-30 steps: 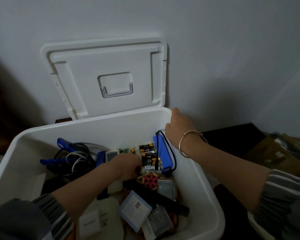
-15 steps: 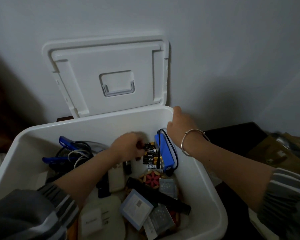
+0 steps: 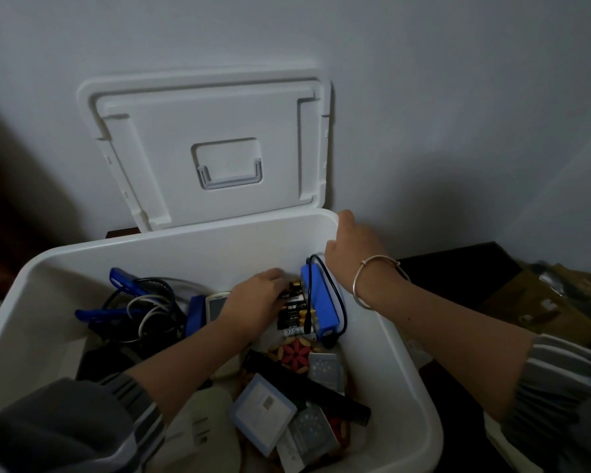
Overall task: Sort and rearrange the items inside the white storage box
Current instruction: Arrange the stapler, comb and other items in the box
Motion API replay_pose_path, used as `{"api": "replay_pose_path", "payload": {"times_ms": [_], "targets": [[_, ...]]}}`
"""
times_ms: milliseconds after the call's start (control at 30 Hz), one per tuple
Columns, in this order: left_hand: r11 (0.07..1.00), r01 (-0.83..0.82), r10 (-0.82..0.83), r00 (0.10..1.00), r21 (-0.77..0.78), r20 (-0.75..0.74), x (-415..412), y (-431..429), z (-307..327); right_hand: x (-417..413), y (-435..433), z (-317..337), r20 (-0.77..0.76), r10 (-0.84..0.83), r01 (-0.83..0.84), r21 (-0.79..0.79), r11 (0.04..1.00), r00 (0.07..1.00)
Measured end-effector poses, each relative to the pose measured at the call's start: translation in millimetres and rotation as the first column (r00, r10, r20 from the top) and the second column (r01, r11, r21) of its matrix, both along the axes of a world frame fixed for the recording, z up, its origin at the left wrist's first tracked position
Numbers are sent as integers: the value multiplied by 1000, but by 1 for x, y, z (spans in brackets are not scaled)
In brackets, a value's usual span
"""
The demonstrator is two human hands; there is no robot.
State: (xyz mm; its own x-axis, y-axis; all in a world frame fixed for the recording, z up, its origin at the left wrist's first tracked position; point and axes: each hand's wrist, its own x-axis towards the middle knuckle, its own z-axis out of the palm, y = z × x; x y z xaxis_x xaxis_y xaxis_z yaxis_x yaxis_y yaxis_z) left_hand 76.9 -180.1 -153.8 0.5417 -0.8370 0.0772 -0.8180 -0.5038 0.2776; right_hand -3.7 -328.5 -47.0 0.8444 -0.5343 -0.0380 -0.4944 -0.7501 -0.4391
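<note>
While the right hand [image 3: 354,249] rests on the white storage box [image 3: 171,254] rim just beyond the blue power bank [image 3: 321,302], fingers hidden, the left hand [image 3: 256,303] lies fingers-down on the batteries [image 3: 292,314] just left of it, grip unclear: step, grouping batteries; next, likely squaring them alongside it.

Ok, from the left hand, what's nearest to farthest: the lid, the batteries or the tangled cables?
1. Batteries, right at the left hand fingertips.
2. Tangled cables, left side of the box.
3. Lid, standing up behind the box.
</note>
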Motion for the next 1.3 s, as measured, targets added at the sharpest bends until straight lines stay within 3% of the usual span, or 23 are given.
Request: {"api": "replay_pose_path", "payload": {"times_ms": [267, 800, 933, 1133, 1300], "targets": [[993, -111, 109, 992, -33, -58, -6, -2, -3, 0, 0, -2, 5, -7, 7, -2, 1000, 1000], [984, -178, 179, 984, -30, 29, -1, 4, 2, 0, 0, 1, 12, 2, -2, 7, 1000, 1000], [967, -250, 249, 968, -41, -21, 1, 23, 7, -1, 1, 0, 14, 4, -4, 23, 1000, 1000], [899, -353, 328, 935, 258, 139, -11, 20, 0, -2, 2, 2, 9, 6, -6, 21, 1000, 1000], [875, -396, 356, 916, 280, 182, -11, 8, -3, -3, 2, 4, 5, 7, -7, 25, 1000, 1000]]}}
